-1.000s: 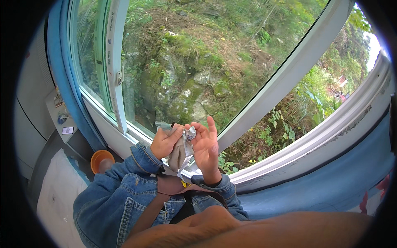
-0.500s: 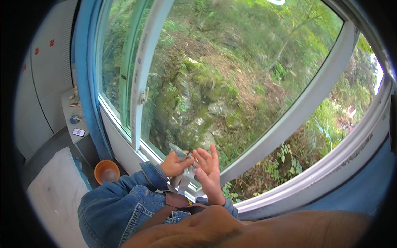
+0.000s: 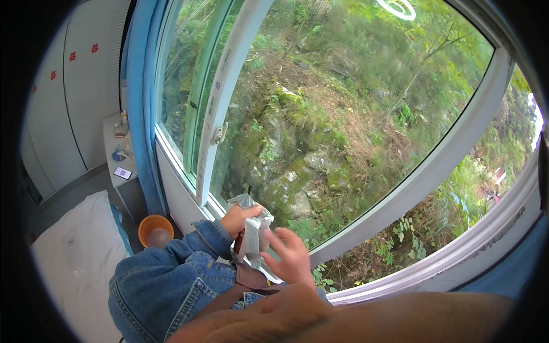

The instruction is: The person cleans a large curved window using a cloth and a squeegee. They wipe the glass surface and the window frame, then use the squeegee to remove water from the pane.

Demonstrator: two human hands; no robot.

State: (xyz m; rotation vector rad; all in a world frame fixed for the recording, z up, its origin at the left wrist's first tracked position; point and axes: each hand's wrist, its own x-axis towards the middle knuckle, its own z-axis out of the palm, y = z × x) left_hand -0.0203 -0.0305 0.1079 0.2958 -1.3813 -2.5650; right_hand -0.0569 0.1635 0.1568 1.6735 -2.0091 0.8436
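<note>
Near the window sill, my left hand [image 3: 237,220] grips a crumpled, see-through plastic packet [image 3: 253,233], thumb across its top. Whitish and silvery patches show in the packet; what is inside cannot be made out. Its upper end sticks out past my left fingers, and the lower part hangs down. My right hand [image 3: 290,257] is just right of the packet, fingers apart and loosely bent, slightly blurred. Nothing shows in it. Whether its fingertips touch the packet is hard to tell.
A sliding window frame [image 3: 210,137] stands ahead, with a rocky green slope outside. On the left are a blue curtain [image 3: 143,114], an orange bucket [image 3: 150,222], a bed with a white cover [image 3: 80,246], and a small table holding a phone [image 3: 122,172].
My right hand has gone from upright, outstretched fingers to bent ones, lower beside the packet. The packet has turned, showing a flatter whitish side. The whole view has shifted slightly.
</note>
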